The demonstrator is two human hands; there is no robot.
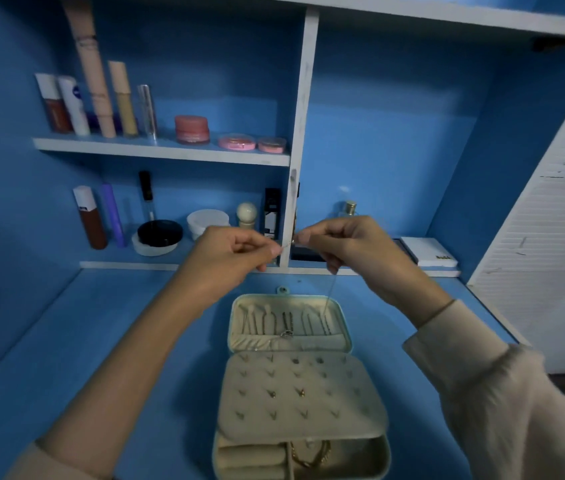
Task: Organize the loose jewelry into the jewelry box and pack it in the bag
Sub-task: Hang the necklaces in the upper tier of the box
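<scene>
Cream rectangular fabric jewelry box (343, 323) lies open on the blue worktop (101, 341), near centre. Nearest compartment holds a chunky gold chain (310, 457). The cream padded earring panel (303, 396) just beyond it carries small studs. The far lid has necklaces hanging on hooks. Above the box, left hand (236, 251) and right hand (343, 244) are raised, fingers curled, pinching a thin metal necklace chain (330, 294) between them. The chain hangs from the right hand down toward the lid. Far: white wall shelves (163, 148) with cosmetic bottles and pink jars.
</scene>
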